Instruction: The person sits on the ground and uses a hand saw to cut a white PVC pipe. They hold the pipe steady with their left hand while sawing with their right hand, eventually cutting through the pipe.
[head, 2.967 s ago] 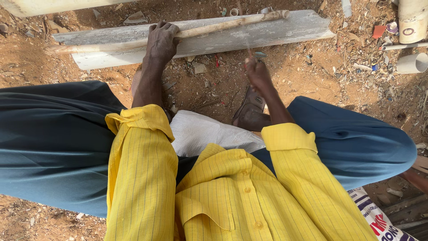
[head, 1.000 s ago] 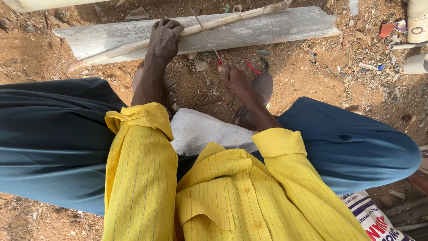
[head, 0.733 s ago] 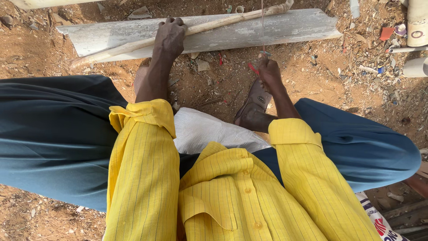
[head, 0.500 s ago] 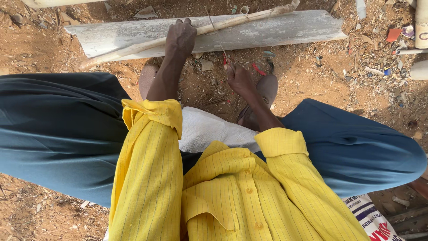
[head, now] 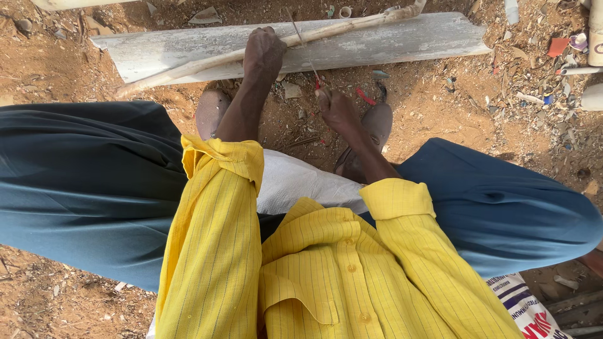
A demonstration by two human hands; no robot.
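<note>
Here, seen from above, a seated person in blue trousers [head: 94, 188] and a yellow striped shirt [head: 326, 276] leans over reddish dirt ground [head: 440, 107], with a white cloth [head: 301, 185] across the lap. Two brown shoes [head: 211, 113] show just below the hands.

Beyond both hands lies a long, weathered whitish plank [head: 402, 44], flat on the ground and running left to right. On top of it rests a pale, peeled stick [head: 188, 66], slanting from low on the left to a knobbly end high on the right.

The left hand [head: 264, 53] is clenched over the stick near its middle, pressing it onto the plank. The right hand [head: 336, 110], lower and to the right, is closed around a thin tool with a red handle [head: 318, 81]; its slim blade [head: 298, 31] points up toward the stick, right beside the left hand. What kind of tool it is cannot be told.

Small scraps, a red shaving [head: 364, 95] and pale pipe pieces [head: 593, 31] lie scattered to the right.

In my judgement, the risk is the blade slipping off the round stick into the left fingers, since it works so near them, or the stick rolling if the left grip loosens.
</note>
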